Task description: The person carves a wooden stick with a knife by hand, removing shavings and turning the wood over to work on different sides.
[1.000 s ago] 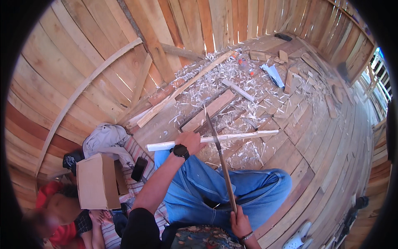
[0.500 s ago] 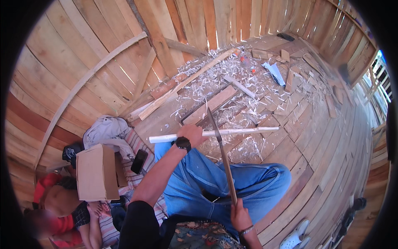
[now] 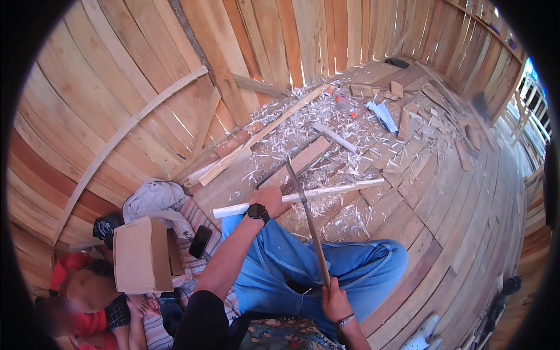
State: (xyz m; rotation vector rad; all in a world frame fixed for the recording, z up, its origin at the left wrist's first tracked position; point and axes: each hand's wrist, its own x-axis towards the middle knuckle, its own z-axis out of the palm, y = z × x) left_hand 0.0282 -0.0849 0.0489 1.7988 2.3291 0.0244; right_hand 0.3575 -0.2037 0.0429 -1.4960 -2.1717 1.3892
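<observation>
A pale, whittled wooden stick lies slantwise above my lap. My left hand, with a black watch at the wrist, is closed round it near its left end. In my right hand is the lower end of a long machete, narrow and brownish along its length. Its dark upper part crosses the stick just right of my left hand and points away from me. Whether the edge bites into the wood cannot be made out. Behind them lies a flat board among the shavings.
Wood shavings and offcuts cover the floor ahead, beside a long plank. At left, a cardboard box, a phone and another person are on a striped cloth. White clogs stand at lower right.
The stick's far right end has shifted slightly left, and the machete's tip lies a little lower and further left. The whole view has tilted slightly; both hands keep their hold.
</observation>
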